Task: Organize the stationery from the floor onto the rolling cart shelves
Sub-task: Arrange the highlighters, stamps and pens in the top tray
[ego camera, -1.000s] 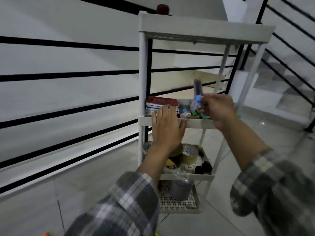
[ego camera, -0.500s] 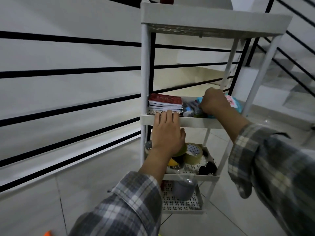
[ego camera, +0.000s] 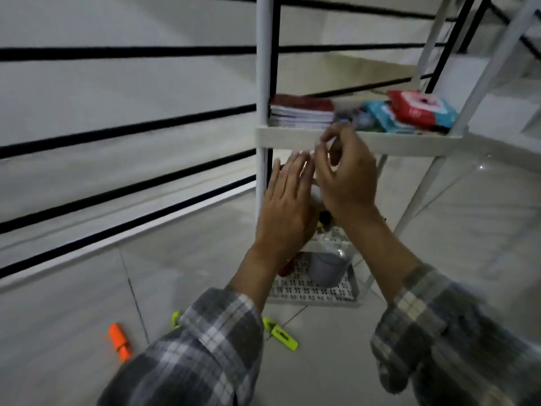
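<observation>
A white rolling cart (ego camera: 292, 137) stands against the railing. Its middle shelf carries a stack of red-covered notebooks (ego camera: 301, 111), small blurred items and red and blue packets (ego camera: 418, 111). My left hand (ego camera: 288, 206) is flat with fingers spread, just below that shelf's front rim. My right hand (ego camera: 345, 174) hovers beside it in front of the rim, fingers curled and apart, with nothing clearly in them. On the floor lie an orange highlighter (ego camera: 119, 341), a yellow-green highlighter (ego camera: 281, 334) and another yellow-green one (ego camera: 175, 317) partly behind my left sleeve.
A grey cup (ego camera: 328, 269) sits on the perforated bottom shelf. The shelf above it is mostly hidden behind my hands. A black-barred railing (ego camera: 126, 130) runs along the left behind the cart. Tiled floor spreads around the cart, with stairs at the upper right.
My right hand has come out of the middle shelf and down to its front rim. My left hand has dropped off the rim. The view has tilted down, showing highlighters on the floor.
</observation>
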